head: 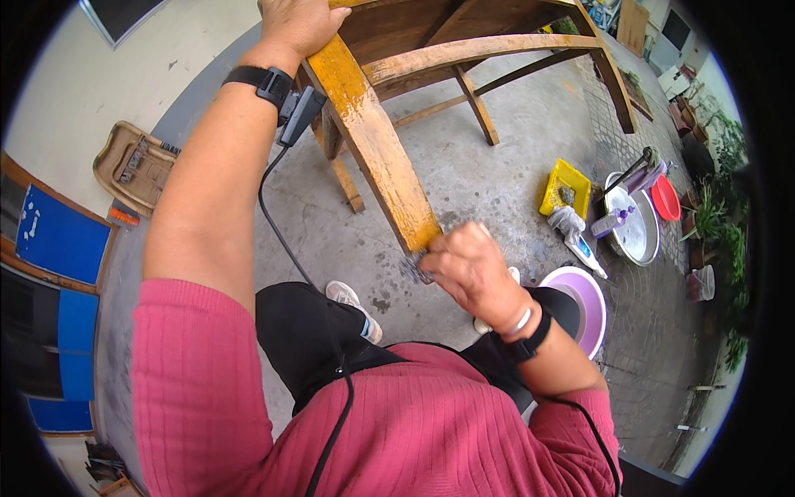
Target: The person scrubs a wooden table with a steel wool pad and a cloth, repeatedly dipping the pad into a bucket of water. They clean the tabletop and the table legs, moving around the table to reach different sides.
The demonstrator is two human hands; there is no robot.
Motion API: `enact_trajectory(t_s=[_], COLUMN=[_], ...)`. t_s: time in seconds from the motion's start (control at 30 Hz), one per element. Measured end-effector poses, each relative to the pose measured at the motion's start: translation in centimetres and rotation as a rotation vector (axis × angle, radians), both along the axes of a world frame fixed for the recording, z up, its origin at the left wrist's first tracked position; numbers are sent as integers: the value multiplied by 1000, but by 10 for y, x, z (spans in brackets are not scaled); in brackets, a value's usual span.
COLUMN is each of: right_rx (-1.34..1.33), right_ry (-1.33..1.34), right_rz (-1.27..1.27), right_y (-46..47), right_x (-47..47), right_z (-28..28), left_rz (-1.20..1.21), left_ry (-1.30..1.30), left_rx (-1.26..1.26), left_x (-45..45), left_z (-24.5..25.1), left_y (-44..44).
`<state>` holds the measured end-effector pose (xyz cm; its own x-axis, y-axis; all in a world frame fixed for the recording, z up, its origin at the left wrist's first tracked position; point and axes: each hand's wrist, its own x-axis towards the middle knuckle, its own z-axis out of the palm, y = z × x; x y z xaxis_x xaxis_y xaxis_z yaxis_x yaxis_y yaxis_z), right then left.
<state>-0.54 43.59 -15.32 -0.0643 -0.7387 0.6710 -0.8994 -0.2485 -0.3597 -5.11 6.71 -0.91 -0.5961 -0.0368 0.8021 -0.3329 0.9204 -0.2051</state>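
A wooden table [397,149] is tipped over in front of me, one worn leg slanting down towards my body. Wet-looking yellow-brown finish covers parts of that leg, and a paler stretch lies in its middle. My left hand [301,25] grips the frame at the leg's upper end, its fingers partly cut off by the picture's top edge. At the lower end, my right hand [469,270] presses a grey mesh scourer [413,268], possibly steel wool, against the leg's tip. Both hand and scourer are motion-blurred.
On the right stand a purple basin [596,304], a metal basin [652,233], a red basin [666,199] and a yellow basket [549,189]. A grey rag [566,222] and white bottle [587,256] lie nearby. A folded chair [133,168] leans left. A black cable [279,220] hangs from my left wrist.
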Motion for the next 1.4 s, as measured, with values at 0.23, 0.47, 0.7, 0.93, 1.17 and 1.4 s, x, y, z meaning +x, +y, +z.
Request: enact_trajectory(t_s=[0.23, 0.47, 0.7, 0.93, 1.17, 1.4], right_rx=[110, 93, -35, -60, -54, -15], right_ry=[-10, -28, -84, -153, -82, -85], right_rz=[-82, -19, -82, -142, -113, -128], right_y=[-4, 37, 23, 39, 1, -19], right_x=[-6, 3, 3, 11, -9, -21], right_z=[-3, -16, -15, -28, -16, 0], left_rz=[3, 13, 16, 4, 17, 2], left_ry=[2, 7, -12, 24, 11, -3], left_rx=[-10, -9, 14, -49, 0, 5], left_x=[2, -3, 2, -3, 4, 6], left_z=[0, -1, -2, -2, -2, 0], left_y=[5, 5, 4, 1, 11, 8])
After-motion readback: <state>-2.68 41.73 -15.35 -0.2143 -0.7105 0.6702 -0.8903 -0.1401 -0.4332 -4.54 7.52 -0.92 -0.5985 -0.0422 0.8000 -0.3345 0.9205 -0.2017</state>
